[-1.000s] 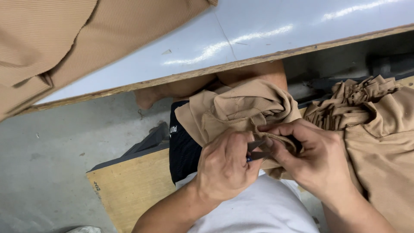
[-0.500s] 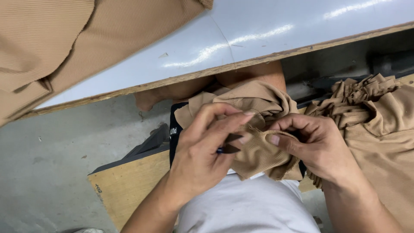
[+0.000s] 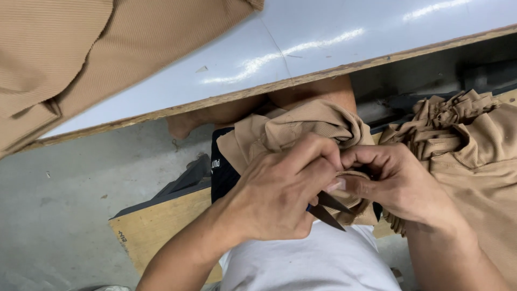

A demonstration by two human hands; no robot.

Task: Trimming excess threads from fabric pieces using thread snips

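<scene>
1. Grey concrete floor (image 3: 70, 215) is showing at seven o'clock, below a pale worktop (image 3: 344, 32) that is running across the top with a worn wooden edge.
2. At the centre, the left hand (image 3: 277, 196) is closing around small dark-bladed snips (image 3: 328, 209), whose points are sticking out toward five o'clock.
3. Touching it at three o'clock, the right hand (image 3: 396, 183) is pinching a fold of the tan ribbed garment piece (image 3: 301, 126) between thumb and fingers.
4. That piece is lying bunched on the person's lap, just at twelve o'clock from both hands.
5. Further tan fabric (image 3: 474, 151) is piling up at three o'clock, and more tan cloth (image 3: 81, 59) is draping over the worktop at ten o'clock.
</scene>
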